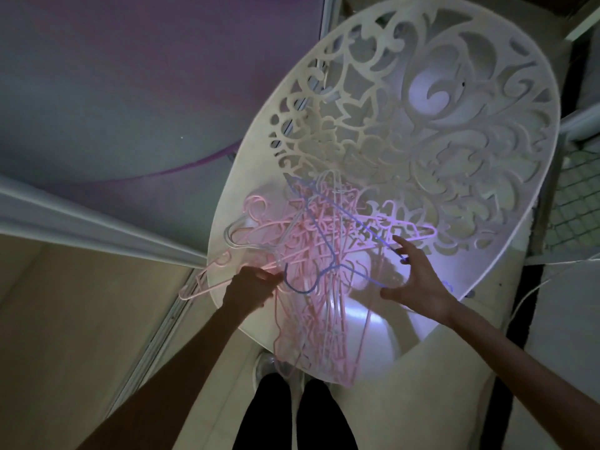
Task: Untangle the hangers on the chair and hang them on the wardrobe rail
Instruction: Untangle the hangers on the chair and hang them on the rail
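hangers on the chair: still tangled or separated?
Still tangled. The pink hangers lie in one interlocked pile on the chair, a blue hanger threaded through it. The left hand grips pink ones; the right hand is spread open.

The chair (422, 131) appears as glossy white moulded plastic with a smooth seat and a pierced scrollwork back. The hangers (311, 254) appear as thin, smooth plastic, mostly pink, one blue (328, 219).
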Motion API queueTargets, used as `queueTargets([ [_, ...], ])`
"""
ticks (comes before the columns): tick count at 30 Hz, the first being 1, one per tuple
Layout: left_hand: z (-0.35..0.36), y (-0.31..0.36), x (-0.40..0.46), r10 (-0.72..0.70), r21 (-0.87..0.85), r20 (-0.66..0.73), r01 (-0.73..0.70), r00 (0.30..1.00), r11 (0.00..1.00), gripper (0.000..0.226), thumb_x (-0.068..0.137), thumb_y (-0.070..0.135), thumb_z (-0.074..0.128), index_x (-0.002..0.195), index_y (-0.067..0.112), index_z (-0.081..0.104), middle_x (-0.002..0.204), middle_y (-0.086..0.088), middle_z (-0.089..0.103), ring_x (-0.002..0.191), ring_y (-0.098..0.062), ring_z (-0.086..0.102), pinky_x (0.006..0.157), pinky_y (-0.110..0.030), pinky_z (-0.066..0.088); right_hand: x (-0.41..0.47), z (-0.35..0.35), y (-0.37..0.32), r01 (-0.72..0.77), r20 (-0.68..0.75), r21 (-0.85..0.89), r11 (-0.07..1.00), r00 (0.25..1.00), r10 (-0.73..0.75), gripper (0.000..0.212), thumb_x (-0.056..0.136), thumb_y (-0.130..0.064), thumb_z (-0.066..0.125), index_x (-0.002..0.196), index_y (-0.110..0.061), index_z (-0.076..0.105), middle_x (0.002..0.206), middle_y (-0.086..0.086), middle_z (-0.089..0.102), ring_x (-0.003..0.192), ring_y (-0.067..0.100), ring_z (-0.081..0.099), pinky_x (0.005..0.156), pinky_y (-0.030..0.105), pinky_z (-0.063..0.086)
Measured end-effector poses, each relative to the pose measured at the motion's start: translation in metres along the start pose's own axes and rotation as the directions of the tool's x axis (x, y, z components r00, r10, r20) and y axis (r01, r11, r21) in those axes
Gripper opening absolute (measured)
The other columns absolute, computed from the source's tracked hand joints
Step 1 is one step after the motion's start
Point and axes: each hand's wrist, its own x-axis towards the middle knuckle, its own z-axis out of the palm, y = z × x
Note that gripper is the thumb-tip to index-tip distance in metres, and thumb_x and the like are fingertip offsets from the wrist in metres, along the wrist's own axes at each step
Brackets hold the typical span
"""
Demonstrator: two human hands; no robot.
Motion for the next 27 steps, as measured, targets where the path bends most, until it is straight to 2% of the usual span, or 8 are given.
queueTargets([
  [5,0.007,0.010,-0.002,0.201,0.206,0.020,-0.201,0.979,0.958,0.021,0.086,0.029,0.065,0.081,0.010,0.073,0.073,0.000,0.074,0.055,-0.005,0.064,0.072,-0.022,0.054,-0.016,-0.025,-0.005,-0.081,0.081,0.278,0.957,0.995,0.061,0.084,0.049,-0.019,0.077,0.125,-0.035,0.045,0.124,0.006,0.049,0.109,0.022,0.049,0.069,0.003,0.044],
  [8,0.008,0.016,-0.004,0.154,-0.094,0.088,-0.146,0.984,0.985,0.018,0.090,0.020,0.061,0.079,0.009,0.070,0.056,0.013,0.069,0.049,0.001,0.065,0.060,-0.018,0.050,-0.024,-0.039,-0.012,-0.129,0.164,0.402,0.906,0.984,0.068,0.065,0.045,-0.023,0.068,0.106,-0.041,0.055,0.124,0.009,0.056,0.097,0.014,0.057,0.075,0.015,0.045],
  [11,0.004,0.015,-0.006,0.079,-0.242,0.141,-0.043,0.987,0.969,0.022,0.091,0.016,0.060,0.100,-0.002,0.067,0.075,0.000,0.073,0.055,-0.001,0.067,0.063,-0.022,0.051,-0.029,-0.044,-0.016,-0.111,0.122,0.490,0.864,0.991,0.057,0.060,0.063,-0.004,0.069,0.114,-0.033,0.055,0.122,0.007,0.059,0.093,0.012,0.058,0.075,0.019,0.045],
  [16,-0.007,0.023,-0.022,0.236,0.364,0.169,-0.283,0.957,0.887,0.080,0.074,0.044,0.073,0.141,0.020,0.038,0.143,-0.001,0.045,0.124,-0.018,0.051,0.104,-0.036,0.042,-0.038,-0.037,-0.022,-0.006,-0.142,0.469,0.883,0.987,0.082,0.077,0.065,-0.003,0.081,0.129,-0.028,0.047,0.128,0.001,0.050,0.111,0.018,0.050,0.084,0.025,0.041],
  [18,-0.005,0.042,-0.043,0.308,0.161,0.327,-0.374,0.893,0.913,0.104,0.058,0.057,0.077,0.144,0.033,0.025,0.150,0.012,0.031,0.133,-0.003,0.037,0.110,-0.031,0.037,-0.042,-0.025,-0.030,-0.012,-0.153,0.489,0.872,0.983,0.100,0.083,0.062,-0.007,0.084,0.133,-0.026,0.044,0.133,0.002,0.047,0.112,0.018,0.049,0.086,0.027,0.039],
  [21,0.004,0.074,-0.068,0.448,-0.160,0.328,-0.419,0.832,0.894,0.085,0.070,0.037,0.080,0.134,0.046,0.025,0.127,0.037,0.034,0.109,0.031,0.035,0.091,0.004,0.030,-0.049,0.002,-0.049,-0.015,-0.124,0.492,0.871,0.988,0.087,0.092,0.059,-0.012,0.086,0.137,-0.025,0.039,0.134,0.002,0.042,0.113,0.015,0.047,0.088,0.027,0.041],
  [24,0.003,0.091,-0.067,0.490,-0.388,0.090,-0.423,0.867,0.819,0.090,0.076,0.039,0.072,0.147,0.035,0.016,0.151,0.018,0.027,0.127,0.005,0.035,0.103,-0.018,0.032,-0.055,0.038,-0.073,-0.026,-0.032,0.514,0.857,0.998,0.049,0.100,0.058,-0.020,0.088,0.140,-0.027,0.033,0.133,0.000,0.039,0.117,0.014,0.045,0.097,0.033,0.045],
  [27,-0.015,0.091,-0.062,0.471,-0.663,-0.043,-0.378,0.881,0.647,0.055,0.095,0.031,0.041,0.147,0.034,0.022,0.147,0.000,0.041,0.107,-0.012,0.064,0.092,-0.027,0.051,-0.058,0.073,-0.091,-0.055,0.098,0.502,0.863,0.995,0.007,0.107,0.056,-0.031,0.089,0.142,-0.030,0.025,0.136,-0.001,0.037,0.120,0.016,0.046,0.101,0.040,0.046],
])
